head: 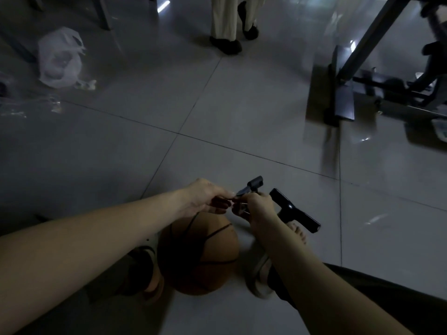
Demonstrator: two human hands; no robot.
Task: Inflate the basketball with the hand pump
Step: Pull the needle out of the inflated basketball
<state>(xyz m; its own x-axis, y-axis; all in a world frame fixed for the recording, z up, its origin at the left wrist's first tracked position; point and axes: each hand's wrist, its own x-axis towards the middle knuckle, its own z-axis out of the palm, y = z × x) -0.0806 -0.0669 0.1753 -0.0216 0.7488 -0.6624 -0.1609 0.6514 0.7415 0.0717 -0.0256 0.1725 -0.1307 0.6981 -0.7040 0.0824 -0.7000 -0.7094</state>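
Note:
An orange basketball with black seams lies on the tiled floor between my two sandalled feet. Above it my left hand pinches the grey lever of the pump's nozzle head. My right hand grips the hose end just below that nozzle head, fingers curled round it. The black hand pump, with its T-shaped handle, stands just right of my right hand. Whether a needle is fitted is too dark to tell.
A white plastic bag and small scraps lie on the floor at the far left. Another person's legs and dark shoes stand at the top centre. A dark metal frame with a flat base occupies the upper right.

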